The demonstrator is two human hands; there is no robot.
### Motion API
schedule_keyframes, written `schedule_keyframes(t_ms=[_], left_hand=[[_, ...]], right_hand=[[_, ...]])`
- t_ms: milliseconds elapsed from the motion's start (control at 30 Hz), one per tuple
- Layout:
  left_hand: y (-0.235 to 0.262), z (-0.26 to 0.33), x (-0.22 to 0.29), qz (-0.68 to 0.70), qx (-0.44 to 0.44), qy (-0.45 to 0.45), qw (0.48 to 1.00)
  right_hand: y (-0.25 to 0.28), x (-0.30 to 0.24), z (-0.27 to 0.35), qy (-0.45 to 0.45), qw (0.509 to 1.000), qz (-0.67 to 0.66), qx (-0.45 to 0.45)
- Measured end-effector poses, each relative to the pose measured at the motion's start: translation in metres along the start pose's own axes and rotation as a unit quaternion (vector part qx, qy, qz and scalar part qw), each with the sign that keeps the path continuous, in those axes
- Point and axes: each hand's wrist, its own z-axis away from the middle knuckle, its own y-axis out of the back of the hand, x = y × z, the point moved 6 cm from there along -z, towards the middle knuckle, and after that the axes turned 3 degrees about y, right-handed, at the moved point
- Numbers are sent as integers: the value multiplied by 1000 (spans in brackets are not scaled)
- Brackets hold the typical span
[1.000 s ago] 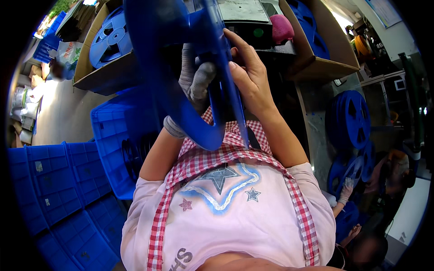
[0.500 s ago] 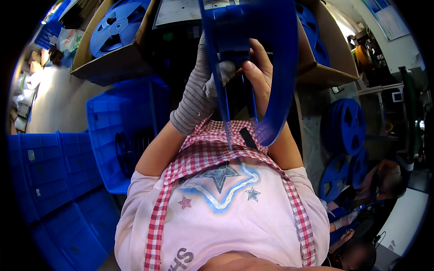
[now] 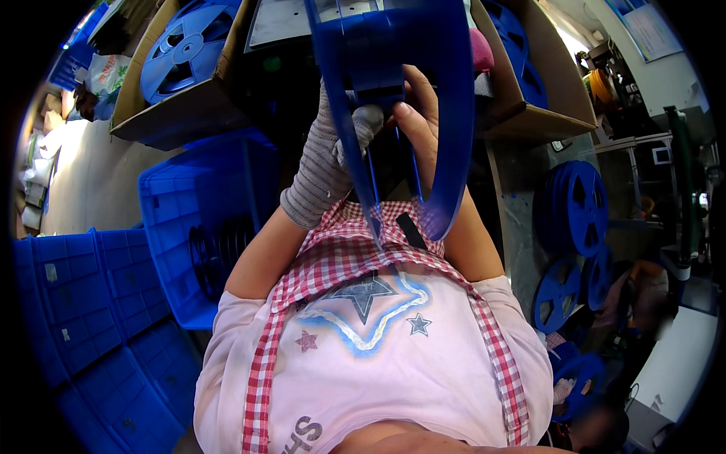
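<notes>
A blue plastic reel is held up on edge in front of my chest, its two flanges seen nearly edge-on. My left hand, in a grey knitted glove, is closed at its left side. The gloved thumb reaches in between the flanges to the hub. My right hand is bare and closed at the hub, its thumb and a curled finger showing through the gap. The flanges hide the rest of the fingers.
Cardboard boxes with blue reels stand at the far left and far right. A blue crate holds dark reels, beside stacked blue crates. Stacked reels stand at right. Lower right, a co-worker's gloved hand is at another reel.
The reel and both my hands have shifted slightly left in the view. A pink thing now shows behind the reel's right side. A reel has appeared by the co-worker's hand.
</notes>
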Motion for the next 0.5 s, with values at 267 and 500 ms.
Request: schedule_keyframes(t_ms=[267,500], left_hand=[[-10,4,27,-96,42,1,994],[18,9,27,-92,3,42,995]], right_hand=[[-3,0,1,-2,1000,15,-7],[12,-47,-15,84,937,324,-99]])
